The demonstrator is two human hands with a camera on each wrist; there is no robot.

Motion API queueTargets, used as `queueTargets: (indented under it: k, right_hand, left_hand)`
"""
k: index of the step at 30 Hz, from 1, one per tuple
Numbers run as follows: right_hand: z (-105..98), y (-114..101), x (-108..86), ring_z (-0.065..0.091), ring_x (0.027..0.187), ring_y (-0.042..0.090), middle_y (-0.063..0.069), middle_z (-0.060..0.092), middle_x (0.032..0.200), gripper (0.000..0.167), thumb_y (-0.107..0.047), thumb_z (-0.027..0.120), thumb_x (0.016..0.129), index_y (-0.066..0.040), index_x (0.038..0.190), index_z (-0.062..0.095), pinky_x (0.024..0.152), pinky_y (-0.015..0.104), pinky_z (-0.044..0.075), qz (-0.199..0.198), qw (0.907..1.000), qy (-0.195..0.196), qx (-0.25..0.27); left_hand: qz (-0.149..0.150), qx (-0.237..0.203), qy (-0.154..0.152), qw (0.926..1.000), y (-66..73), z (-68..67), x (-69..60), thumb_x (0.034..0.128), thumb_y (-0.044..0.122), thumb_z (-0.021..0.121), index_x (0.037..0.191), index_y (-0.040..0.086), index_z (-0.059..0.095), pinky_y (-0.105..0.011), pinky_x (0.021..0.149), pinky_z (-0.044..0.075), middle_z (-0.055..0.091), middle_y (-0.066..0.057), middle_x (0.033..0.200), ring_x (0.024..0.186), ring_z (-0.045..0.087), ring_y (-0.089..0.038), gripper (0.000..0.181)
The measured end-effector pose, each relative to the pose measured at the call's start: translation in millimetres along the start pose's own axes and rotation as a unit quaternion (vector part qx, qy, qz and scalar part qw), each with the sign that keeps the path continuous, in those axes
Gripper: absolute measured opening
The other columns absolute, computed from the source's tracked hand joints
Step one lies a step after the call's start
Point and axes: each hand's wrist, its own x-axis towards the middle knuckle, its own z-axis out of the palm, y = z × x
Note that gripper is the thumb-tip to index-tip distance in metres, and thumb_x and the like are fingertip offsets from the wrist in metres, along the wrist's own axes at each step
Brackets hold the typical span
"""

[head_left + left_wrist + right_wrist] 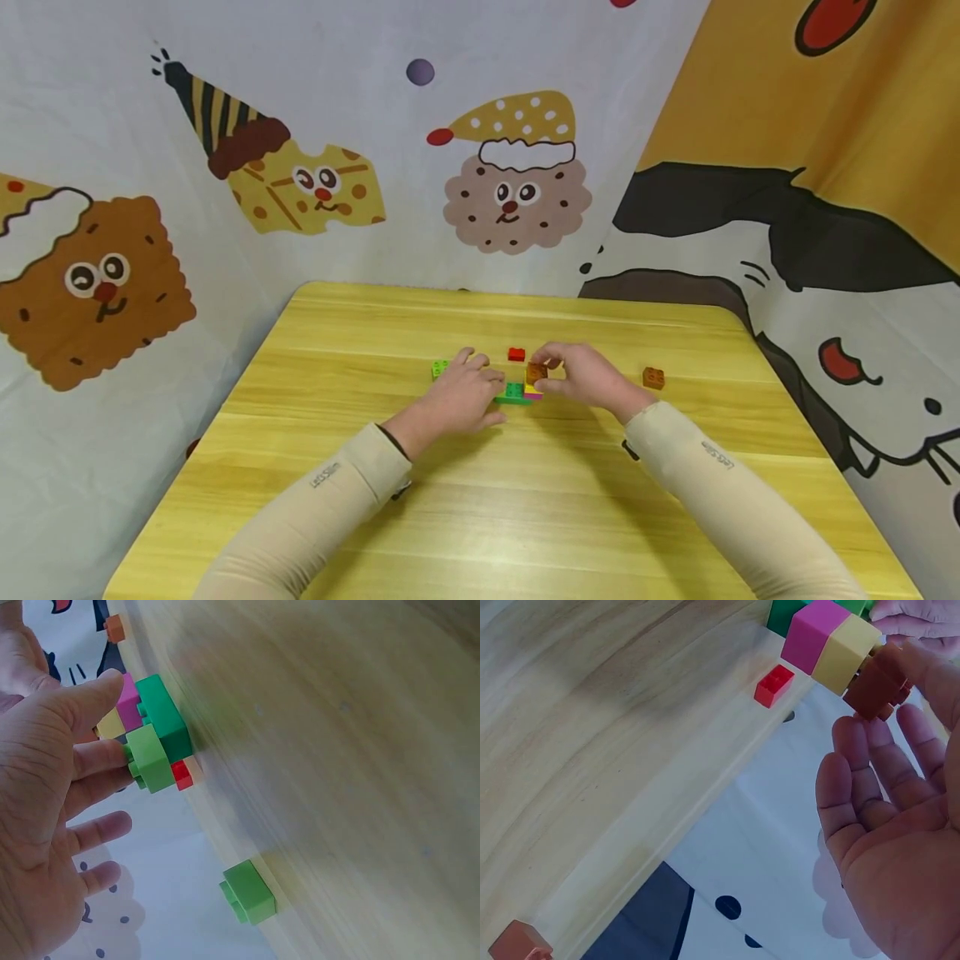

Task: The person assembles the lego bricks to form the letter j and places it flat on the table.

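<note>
Sitting between right-hand fingers [891, 759] is a brown brick [874, 686].

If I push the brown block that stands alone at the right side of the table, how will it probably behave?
The lone brown block would probably slide rather than roll, because its sides look flat. It is likely stiff and light, since it looks like a small plastic brick. Tipping seems unlikely, given its squat shape.
</note>
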Motion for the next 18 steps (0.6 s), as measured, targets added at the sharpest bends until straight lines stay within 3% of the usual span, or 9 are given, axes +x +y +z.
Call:
queueTargets:
  k: [4,7,10,15,18]
  right_hand:
    - [2.0,1.8,-2.8,0.069,0.121,0.032,0.008,0.072,0.137,0.048,-0.042,0.073,0.102,-0.013,0.140,0.067,0.101,0.055,0.058,0.050,0.9966,0.010,0.065]
    - [7.4,6.5,-3.2,0.067,0.125,0.030,0.008,0.071,0.140,0.052,-0.051,0.065,0.105,-0.015,0.143,0.065,0.105,0.055,0.057,0.098,0.9856,0.022,0.137]
    - [14.6,11.8,-2.5,0.068,0.126,0.031,0.009,0.070,0.140,0.054,-0.054,0.061,0.106,-0.016,0.145,0.063,0.107,0.055,0.056,0.138,0.9624,0.016,0.233]
    - [24.8,15.8,-1.8,0.069,0.125,0.036,0.017,0.065,0.146,0.057,-0.050,0.064,0.106,-0.011,0.147,0.061,0.107,0.056,0.057,0.183,0.9093,-0.022,0.373]
    - [29.1,17.1,-0.8,0.070,0.123,0.035,0.017,0.064,0.148,0.058,-0.050,0.066,0.105,-0.009,0.146,0.062,0.105,0.054,0.059,0.191,0.8962,-0.031,0.399]
  left_hand:
    - [-0.001,-0.001,0.003,1.0000,-0.4,1.2,-0.5,0.0984,0.065,0.067,0.134,0.023,0.075,-0.057,0.129,0.032,0.069,0.006,0.146,0.137,0.055,-0.026,0.056]
    - [-0.001,0.000,0.004,1.0000,-0.6,2.4,-0.6,0.0984,0.065,0.067,0.134,0.023,0.075,-0.057,0.128,0.032,0.069,0.006,0.146,0.137,0.055,-0.026,0.056]
    - [-0.001,0.003,0.005,1.0000,-0.8,3.0,-0.8,0.0987,0.065,0.067,0.134,0.023,0.075,-0.056,0.128,0.032,0.069,0.006,0.146,0.137,0.056,-0.026,0.056]
    - [-0.001,-0.002,0.004,1.0000,-0.4,2.6,-1.5,0.0991,0.064,0.067,0.138,0.022,0.073,-0.057,0.128,0.032,0.068,0.005,0.147,0.139,0.055,-0.027,0.058]
    - [0.000,-0.005,0.004,1.0000,-0.2,2.2,-1.7,0.0992,0.063,0.067,0.140,0.021,0.072,-0.057,0.128,0.032,0.068,0.005,0.148,0.139,0.055,-0.027,0.059]
